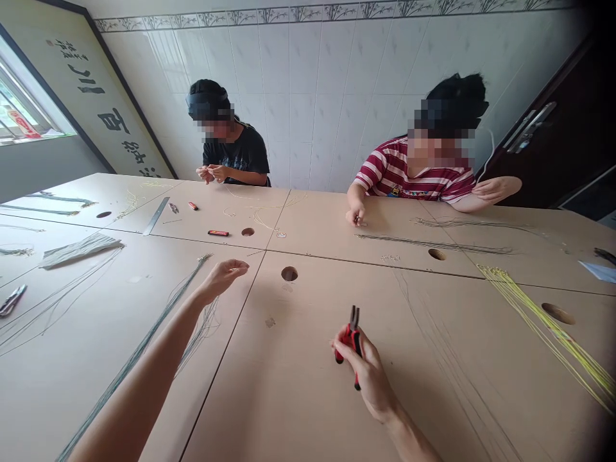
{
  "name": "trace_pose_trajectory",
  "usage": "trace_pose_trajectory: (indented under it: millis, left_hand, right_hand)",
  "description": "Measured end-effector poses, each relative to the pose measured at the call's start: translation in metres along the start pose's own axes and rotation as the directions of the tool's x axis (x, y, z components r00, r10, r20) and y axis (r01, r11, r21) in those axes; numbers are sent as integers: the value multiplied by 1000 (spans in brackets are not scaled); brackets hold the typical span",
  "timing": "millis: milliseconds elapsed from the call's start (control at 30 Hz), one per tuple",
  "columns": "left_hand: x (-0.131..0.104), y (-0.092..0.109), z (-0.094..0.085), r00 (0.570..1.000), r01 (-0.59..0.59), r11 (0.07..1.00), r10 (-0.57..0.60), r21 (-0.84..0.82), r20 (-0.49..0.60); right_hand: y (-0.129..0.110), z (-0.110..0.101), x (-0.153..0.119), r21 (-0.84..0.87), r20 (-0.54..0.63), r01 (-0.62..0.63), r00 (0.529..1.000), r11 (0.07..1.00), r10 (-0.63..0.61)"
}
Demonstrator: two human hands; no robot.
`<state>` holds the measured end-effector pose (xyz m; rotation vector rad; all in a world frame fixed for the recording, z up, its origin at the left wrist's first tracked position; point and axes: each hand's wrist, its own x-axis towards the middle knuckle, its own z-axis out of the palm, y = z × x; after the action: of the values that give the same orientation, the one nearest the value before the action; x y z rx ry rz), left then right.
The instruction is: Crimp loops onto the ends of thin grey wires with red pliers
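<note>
My right hand (374,378) is wrapped round a pair of pliers (355,340) with red and black handles. Their dark jaws point away from me, over the table's middle. To the left, my left hand (225,277) is raised over the table with its fingers drawn together; whatever they may pinch is too small to make out. A long bundle of grey-green cords (158,327) runs beside that forearm, and more thin cords (205,327) show on its other side. Right of the pliers lie several thin loose strands (428,321) below some tiny metal pieces (391,258).
Two people sit across the table (289,359), both with hands at work. Yellow cords (543,314) lie at right, dark cords (433,244) behind. A ruler (156,215), a red lighter (218,233) and a wrapped bundle (81,249) are at left. Round holes (289,274) pierce the tabletop.
</note>
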<state>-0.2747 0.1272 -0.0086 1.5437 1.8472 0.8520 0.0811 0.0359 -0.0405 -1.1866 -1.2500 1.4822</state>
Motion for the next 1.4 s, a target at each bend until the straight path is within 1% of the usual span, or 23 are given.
trace_pose_trajectory:
  millis: [100, 167, 200, 267, 333, 433, 533, 700, 967, 1100, 1200, 1333, 1400]
  left_hand:
    - [-11, 10, 6, 999, -44, 995, 47, -90, 27]
    - [-18, 14, 13, 996, -68, 990, 73, -123, 41]
    - [-22, 16, 17, 995, -79, 988, 86, -131, 48]
    - [-29, 20, 25, 992, -100, 986, 109, -135, 66]
    - [-37, 23, 34, 987, -119, 985, 131, -128, 89]
    - [-45, 28, 43, 982, -141, 984, 153, -107, 108]
    - [-49, 30, 47, 983, -144, 986, 152, -83, 99]
    - [-48, 29, 47, 986, -142, 989, 145, -47, 87]
    - [-49, 29, 53, 987, -150, 988, 151, -21, 53]
    - [-50, 27, 55, 989, -147, 988, 147, -45, 13]
    - [-53, 28, 56, 993, -116, 992, 117, -50, 13]
    - [-55, 31, 59, 997, -79, 997, 79, -24, 19]
    - [-55, 30, 60, 998, -63, 998, 63, 11, -5]
  right_hand:
    - [-22, 31, 22, 46, 88, 36, 995, 998, -40]
    - [-30, 54, 40, 91, 128, 28, 991, 995, -40]
    - [-32, 66, 50, 102, 131, 28, 991, 994, -42]
    - [-32, 88, 67, 120, 113, 14, 993, 993, -27]
    - [-28, 105, 81, 127, 97, -11, 995, 992, -2]
    - [-22, 121, 90, 133, 82, -30, 996, 991, 19]
    - [-21, 127, 91, 136, 84, -44, 996, 990, 33]
    - [-24, 125, 90, 138, 101, -84, 992, 987, 70]
    - [-23, 120, 90, 170, 161, -213, 969, 962, 186]
    - [-24, 118, 92, 238, 209, -307, 943, 922, 260]
    - [-25, 118, 96, 312, 254, -373, 919, 874, 302]
    - [-20, 121, 101, 383, 288, -426, 898, 820, 332]
    - [-16, 123, 103, 392, 295, -443, 891, 806, 345]
